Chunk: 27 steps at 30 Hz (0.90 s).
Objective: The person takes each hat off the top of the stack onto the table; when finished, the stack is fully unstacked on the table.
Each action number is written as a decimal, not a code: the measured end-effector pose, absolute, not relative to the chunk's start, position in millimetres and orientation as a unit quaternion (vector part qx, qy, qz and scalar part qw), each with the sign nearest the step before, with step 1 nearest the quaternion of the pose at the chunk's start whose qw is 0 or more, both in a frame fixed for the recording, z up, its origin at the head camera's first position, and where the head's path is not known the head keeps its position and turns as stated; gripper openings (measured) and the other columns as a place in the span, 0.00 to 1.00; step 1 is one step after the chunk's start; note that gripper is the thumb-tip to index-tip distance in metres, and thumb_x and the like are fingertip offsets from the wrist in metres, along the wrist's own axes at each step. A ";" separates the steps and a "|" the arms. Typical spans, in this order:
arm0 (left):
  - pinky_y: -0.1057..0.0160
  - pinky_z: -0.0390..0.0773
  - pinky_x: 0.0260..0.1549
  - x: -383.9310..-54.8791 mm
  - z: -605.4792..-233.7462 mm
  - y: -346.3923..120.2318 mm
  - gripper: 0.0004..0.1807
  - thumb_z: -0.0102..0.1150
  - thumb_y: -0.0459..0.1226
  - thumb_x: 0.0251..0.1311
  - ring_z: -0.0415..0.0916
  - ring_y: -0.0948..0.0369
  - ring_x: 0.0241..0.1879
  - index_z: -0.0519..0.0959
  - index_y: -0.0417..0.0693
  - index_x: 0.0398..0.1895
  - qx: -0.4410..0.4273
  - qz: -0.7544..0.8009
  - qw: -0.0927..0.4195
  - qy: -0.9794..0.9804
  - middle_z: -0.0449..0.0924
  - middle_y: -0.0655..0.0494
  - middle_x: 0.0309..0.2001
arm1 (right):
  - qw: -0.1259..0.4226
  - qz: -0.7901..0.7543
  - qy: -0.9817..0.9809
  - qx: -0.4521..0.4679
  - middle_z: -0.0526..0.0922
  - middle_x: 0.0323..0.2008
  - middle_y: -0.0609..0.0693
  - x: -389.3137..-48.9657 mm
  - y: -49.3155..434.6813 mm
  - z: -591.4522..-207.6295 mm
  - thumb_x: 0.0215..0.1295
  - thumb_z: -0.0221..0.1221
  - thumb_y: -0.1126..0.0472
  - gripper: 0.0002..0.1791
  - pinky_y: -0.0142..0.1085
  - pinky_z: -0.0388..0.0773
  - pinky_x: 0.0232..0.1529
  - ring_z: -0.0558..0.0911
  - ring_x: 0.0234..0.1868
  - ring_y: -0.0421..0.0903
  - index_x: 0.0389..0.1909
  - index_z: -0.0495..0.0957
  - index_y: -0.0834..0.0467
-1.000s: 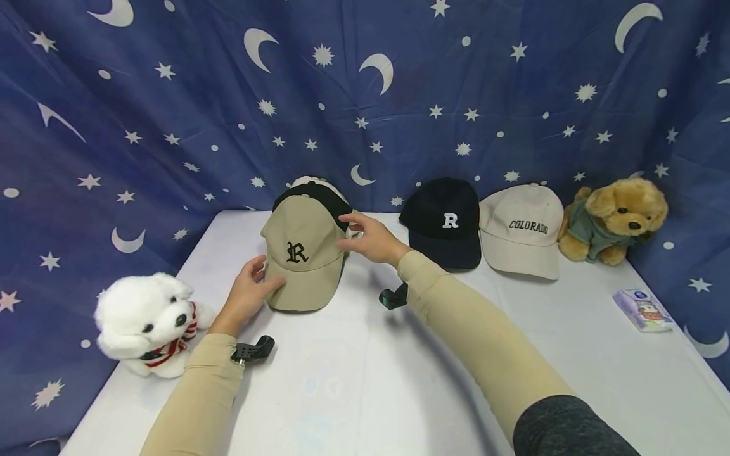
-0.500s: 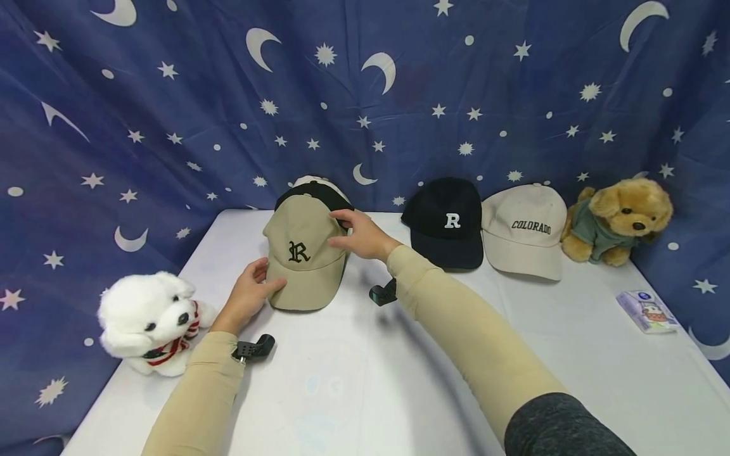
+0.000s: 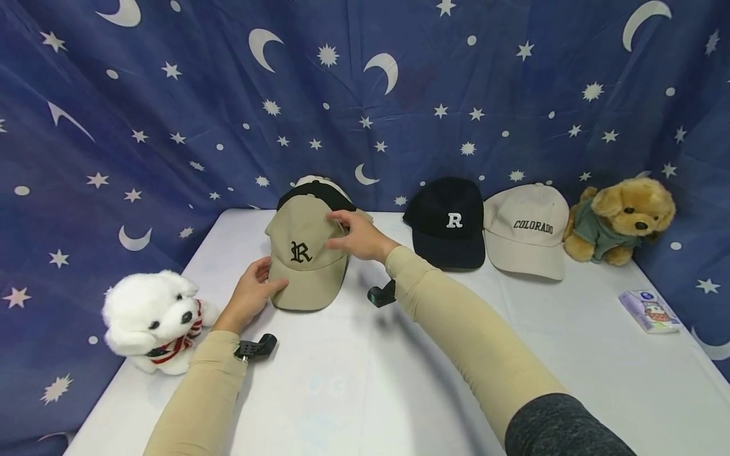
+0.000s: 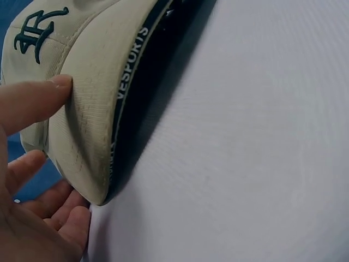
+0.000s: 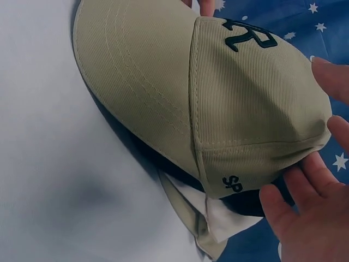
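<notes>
A beige baseball cap with a black letter R on its front sits over a black cap, with a white cap showing behind. My left hand holds the brim's left side, thumb on top and fingers around the edge; the left wrist view shows the thumb pressing on the brim. At the crown's right side my right hand is cupped round the cap. In the right wrist view its fingers lie along the crown's lower edge, over the caps underneath.
To the right, a navy cap with a white R stands beside a cream cap lettered COLORADO. A brown plush dog and a purple packet are at the far right. A white plush dog sits near my left forearm.
My right hand has moved slightly left and onto the beige cap's crown. The left hand keeps its place at the brim, and the caps hold their positions.
</notes>
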<state>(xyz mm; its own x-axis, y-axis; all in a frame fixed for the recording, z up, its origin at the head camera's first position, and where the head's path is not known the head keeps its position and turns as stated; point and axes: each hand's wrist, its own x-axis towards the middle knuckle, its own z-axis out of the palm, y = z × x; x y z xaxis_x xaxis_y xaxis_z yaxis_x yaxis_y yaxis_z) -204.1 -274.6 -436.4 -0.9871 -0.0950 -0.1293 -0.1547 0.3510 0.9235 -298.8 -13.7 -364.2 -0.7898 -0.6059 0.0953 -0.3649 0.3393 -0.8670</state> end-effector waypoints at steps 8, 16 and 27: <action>0.50 0.56 0.70 -202.8 -440.5 -276.6 0.44 0.63 0.30 0.64 0.53 0.42 0.73 0.49 0.33 0.77 -0.062 0.574 0.014 0.816 0.52 0.38 0.76 | 0.103 -0.496 0.806 -0.305 0.72 0.64 0.55 -293.3 -15.6 -362.7 0.63 0.67 0.65 0.30 0.35 0.64 0.65 0.69 0.65 0.51 0.65 0.71 0.63; 0.49 0.57 0.70 -203.2 -439.7 -277.7 0.45 0.64 0.29 0.63 0.53 0.42 0.72 0.48 0.33 0.77 -0.053 0.579 0.027 0.814 0.51 0.36 0.76 | 0.098 -0.506 0.803 -0.300 0.75 0.56 0.54 -289.2 -13.3 -359.9 0.63 0.67 0.64 0.23 0.36 0.72 0.52 0.74 0.49 0.49 0.58 0.76 0.62; 0.48 0.58 0.69 -203.0 -438.7 -279.0 0.44 0.63 0.28 0.63 0.54 0.41 0.72 0.49 0.33 0.77 -0.036 0.574 0.045 0.817 0.54 0.31 0.73 | 0.088 -0.511 0.795 -0.315 0.77 0.57 0.53 -287.5 -9.5 -352.0 0.63 0.66 0.63 0.19 0.37 0.65 0.64 0.72 0.61 0.47 0.54 0.79 0.62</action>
<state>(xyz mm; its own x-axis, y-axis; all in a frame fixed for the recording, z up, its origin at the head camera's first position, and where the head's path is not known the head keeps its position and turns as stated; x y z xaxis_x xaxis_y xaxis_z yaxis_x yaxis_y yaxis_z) -203.0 -279.0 -438.7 -0.9935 -0.0070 -0.1138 -0.1094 0.3390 0.9344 -287.5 -9.5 -352.0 -0.7863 -0.5905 0.1820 -0.4103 0.2787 -0.8684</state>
